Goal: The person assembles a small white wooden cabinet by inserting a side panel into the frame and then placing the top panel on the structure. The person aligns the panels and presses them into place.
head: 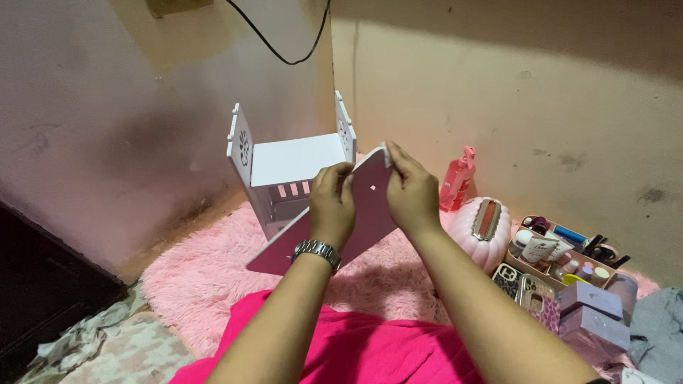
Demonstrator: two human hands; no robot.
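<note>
I hold a flat white panel [373, 195] tilted up in front of me, one long edge low at the left. My left hand [332, 203], with a metal watch on the wrist, grips its middle from the front. My right hand [410, 192] pinches the panel's upper corner. Behind the panel stands a partly built white shelf unit [288, 167] with two upright cut-out sides and a slotted front, on a fluffy pink rug [206, 274].
A pink spray bottle [457, 178] and a pink pumpkin-shaped container [482, 227] stand to the right by the wall. Further right are a tray of cosmetics [551, 252], phone cases [523, 288] and small lilac boxes [590, 313]. A black cable [284, 50] hangs in the corner.
</note>
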